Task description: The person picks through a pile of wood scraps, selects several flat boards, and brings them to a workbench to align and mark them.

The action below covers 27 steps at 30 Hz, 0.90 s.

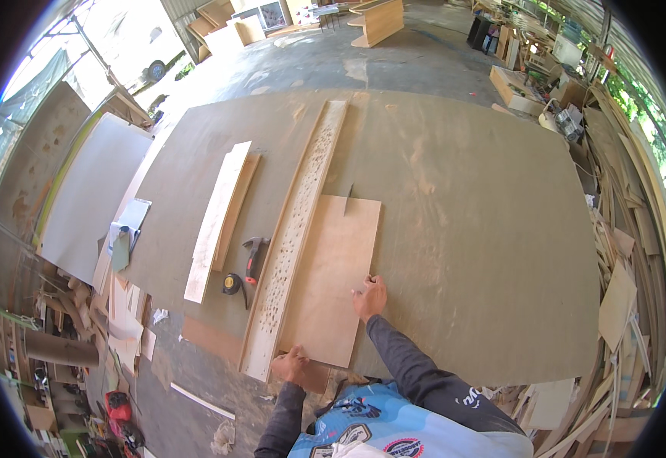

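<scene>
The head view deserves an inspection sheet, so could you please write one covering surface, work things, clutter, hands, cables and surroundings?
Surface: broad brown work surface, marked with paler smudges.
Work things: thin wooden panel lies flat alongside a long speckled board.
Clutter: hammer, tape measure and two planks left of the board; thin dark pointed item, kind unclear, at the panel's far end.
Hands: left hand at the panel's near left corner; right hand at its right edge; exact grips unclear.
Cables: nothing seen on the work surface.
Surroundings: wood offcuts heaped at right; large pale sheet at left.
</scene>
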{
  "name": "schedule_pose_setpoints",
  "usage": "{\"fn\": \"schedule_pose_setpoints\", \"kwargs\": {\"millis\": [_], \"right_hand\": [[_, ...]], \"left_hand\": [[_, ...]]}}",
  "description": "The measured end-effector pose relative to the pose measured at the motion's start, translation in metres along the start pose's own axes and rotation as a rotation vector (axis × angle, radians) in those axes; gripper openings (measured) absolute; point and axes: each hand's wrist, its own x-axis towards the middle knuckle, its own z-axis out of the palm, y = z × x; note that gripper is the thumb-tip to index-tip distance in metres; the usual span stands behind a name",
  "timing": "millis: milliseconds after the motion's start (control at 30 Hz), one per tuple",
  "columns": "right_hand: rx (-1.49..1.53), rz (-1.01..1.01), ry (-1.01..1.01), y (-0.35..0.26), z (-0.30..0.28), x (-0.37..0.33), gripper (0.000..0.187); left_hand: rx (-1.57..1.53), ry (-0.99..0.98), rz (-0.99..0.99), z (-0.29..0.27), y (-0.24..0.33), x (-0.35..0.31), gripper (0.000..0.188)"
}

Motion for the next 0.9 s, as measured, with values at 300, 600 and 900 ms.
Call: {"fn": "schedule_pose_setpoints", "kwargs": {"millis": [300, 600, 900], "right_hand": [[-0.042, -0.005, 0.011, 0.000, 0.008, 0.070, 0.049], [-0.089, 0.019, -0.056, -0.005, 0.008, 0.123, 0.058], [-0.245, -0.312, -0.316, -0.003, -0.038, -0.029, 0.079]], "left_hand": [[-0.023, 0.004, 0.064, 0.065, 0.023, 0.017, 0.024], [0.001, -0.017, 0.147, 0.112, 0.047, 0.022, 0.022], [1.146, -0.056, 0.634, 0.088, 0.083, 0.017, 0.032]]}}
